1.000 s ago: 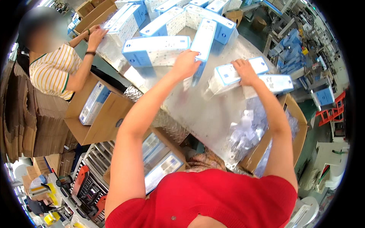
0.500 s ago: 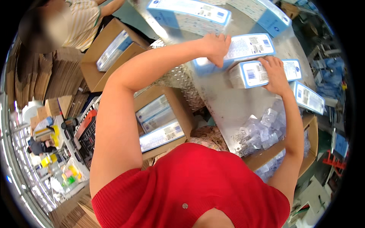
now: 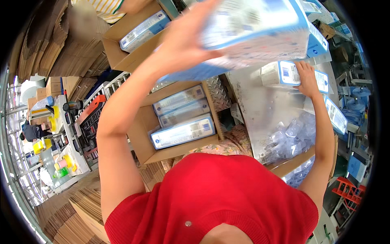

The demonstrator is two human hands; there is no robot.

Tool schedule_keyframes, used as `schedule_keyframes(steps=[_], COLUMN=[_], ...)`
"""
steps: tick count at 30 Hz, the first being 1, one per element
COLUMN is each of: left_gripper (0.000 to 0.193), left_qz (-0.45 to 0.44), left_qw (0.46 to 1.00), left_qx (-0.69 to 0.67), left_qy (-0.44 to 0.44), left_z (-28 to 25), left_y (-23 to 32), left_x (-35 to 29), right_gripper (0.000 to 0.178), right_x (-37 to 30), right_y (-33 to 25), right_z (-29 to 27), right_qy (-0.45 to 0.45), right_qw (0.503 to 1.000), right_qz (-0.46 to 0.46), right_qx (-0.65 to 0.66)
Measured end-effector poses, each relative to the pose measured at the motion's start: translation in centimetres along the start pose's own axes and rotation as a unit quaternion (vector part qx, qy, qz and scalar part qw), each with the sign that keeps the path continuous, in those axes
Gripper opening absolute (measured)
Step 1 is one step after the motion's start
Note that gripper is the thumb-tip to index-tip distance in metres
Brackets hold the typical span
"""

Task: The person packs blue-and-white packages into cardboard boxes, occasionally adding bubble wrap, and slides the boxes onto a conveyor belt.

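Observation:
My left hand [image 3: 185, 42] grips the near end of a long white-and-blue box [image 3: 260, 44]. The box is lifted close to the camera, and its top is smeared by motion. Over on the metal table [image 3: 254, 103], my right hand [image 3: 307, 79] lies wrapped over a white-and-blue carton [image 3: 281, 74] that rests on the surface. Beside my right forearm another white-and-blue carton [image 3: 336, 116] leans at the table's right edge. Below my left hand an open cardboard box [image 3: 148, 156] holds several such cartons [image 3: 183, 132] lying side by side.
Clear plastic pieces [image 3: 294, 132] are heaped on the table's near right, above a cardboard box [image 3: 280, 167] with more of them. At the upper left stands a second open cardboard box [image 3: 118, 61] with a carton inside, near a person's striped sleeve [image 3: 103, 10]. Flattened cardboard [image 3: 69, 44] is stacked at left.
My left hand has lifted the long box off the table and brought it left and nearer. My right hand stays on its carton. The view has shifted, showing more of the open cardboard box.

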State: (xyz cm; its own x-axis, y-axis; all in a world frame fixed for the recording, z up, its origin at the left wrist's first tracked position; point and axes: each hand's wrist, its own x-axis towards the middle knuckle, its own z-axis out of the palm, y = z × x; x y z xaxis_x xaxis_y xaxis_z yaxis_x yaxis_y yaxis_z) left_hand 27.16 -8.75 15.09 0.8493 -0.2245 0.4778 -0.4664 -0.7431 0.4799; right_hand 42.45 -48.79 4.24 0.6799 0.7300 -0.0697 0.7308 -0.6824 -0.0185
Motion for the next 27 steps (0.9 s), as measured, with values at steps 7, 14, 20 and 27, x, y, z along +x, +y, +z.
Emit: schedule_keyframes(steps=[7, 14, 20, 27], left_gripper=[0.098, 0.090, 0.076, 0.075], left_qz=[-0.288, -0.239, -0.378, -0.285], left_qw=[0.951, 0.933, 0.847, 0.878], left_qx=[-0.106, 0.058, -0.011, 0.046], left_qy=[-0.041, -0.263, -0.373, -0.383], left_z=[-8.2, 10.0, 13.4, 5.3], left_y=[2.8, -3.4, -3.3, 0.6], left_x=[-20.6, -29.9, -35.9, -37.1], right_gripper=[0.079, 0.075, 0.076, 0.081], right_x=[2.8, 1.9, 4.0, 9.6], right_y=[-8.5, -23.3, -37.4, -43.9], right_z=[-5.5, -13.8, -8.8, 17.1], right_qy=[0.218, 0.105, 0.090, 0.003], right_qw=[0.972, 0.884, 0.885, 0.960], right_qz=[-0.012, -0.105, -0.280, -0.258], right_qx=[0.085, 0.444, 0.360, 0.105])
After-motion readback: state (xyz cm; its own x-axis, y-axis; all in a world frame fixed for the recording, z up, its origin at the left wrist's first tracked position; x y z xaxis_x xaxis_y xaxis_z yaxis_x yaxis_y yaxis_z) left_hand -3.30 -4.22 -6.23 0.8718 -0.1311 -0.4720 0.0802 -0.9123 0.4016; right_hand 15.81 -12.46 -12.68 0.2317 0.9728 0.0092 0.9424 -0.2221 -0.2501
